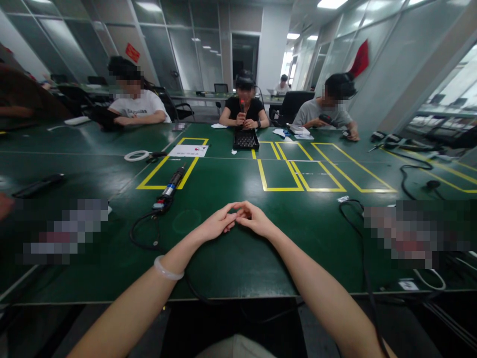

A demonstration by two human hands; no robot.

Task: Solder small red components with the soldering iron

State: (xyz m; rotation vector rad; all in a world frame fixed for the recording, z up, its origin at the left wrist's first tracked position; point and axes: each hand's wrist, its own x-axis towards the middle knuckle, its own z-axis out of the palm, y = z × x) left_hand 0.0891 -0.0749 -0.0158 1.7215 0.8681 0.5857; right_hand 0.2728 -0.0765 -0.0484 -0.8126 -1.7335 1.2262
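Left hand [219,222] and right hand [255,219] loosely curved, fingertips meeting over the tabletop [238,268]; corded screwdriver [172,185] at ten o'clock; black tray [246,146] at twelve, contents indistinct.

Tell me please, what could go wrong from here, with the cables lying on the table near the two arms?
The looped cable of the corded tool lies beyond the left forearm; an outward sweep might snag it and drag the tool.

The bracelet on that arm could catch on the loop.

Another black cable appears to run over the table edge close to the right forearm, so a sideways move might tug it.
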